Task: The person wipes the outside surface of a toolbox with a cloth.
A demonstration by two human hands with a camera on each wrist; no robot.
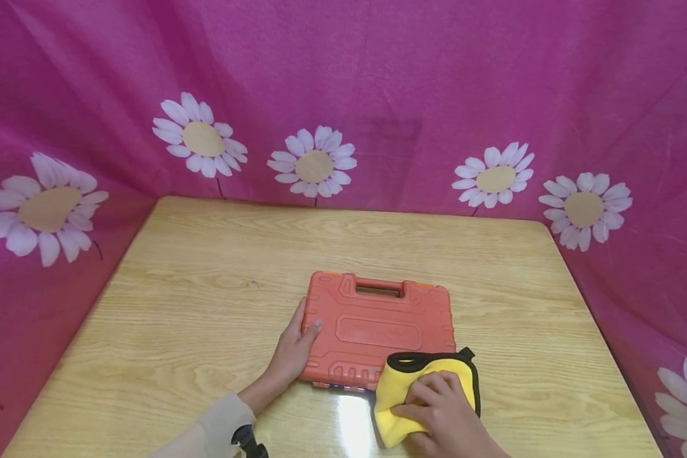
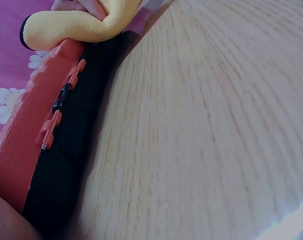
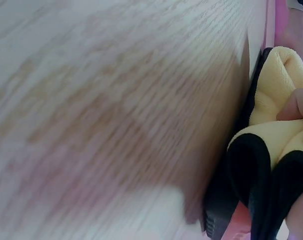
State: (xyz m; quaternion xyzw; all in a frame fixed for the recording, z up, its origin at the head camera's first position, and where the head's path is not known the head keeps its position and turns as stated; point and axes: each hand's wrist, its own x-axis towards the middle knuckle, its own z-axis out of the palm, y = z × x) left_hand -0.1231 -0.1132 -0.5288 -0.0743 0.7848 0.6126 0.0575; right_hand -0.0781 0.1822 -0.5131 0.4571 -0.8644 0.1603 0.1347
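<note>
A red plastic tool case lies flat on the wooden table, its carrying handle toward the far side. The left wrist view shows its black lower half and red latches. My left hand grips the case's left side, thumb on top of the lid and fingers along the edge. In my right hand is a bunched yellow cloth with black edging, gripped between curled fingers and thumb. The cloth lies against the case's near right corner and covers it. Folded layers of the cloth show in the right wrist view.
The light wood table reaches back to a pink curtain with white flowers, which also hangs along both sides. Bright light reflects off the table just in front of the case.
</note>
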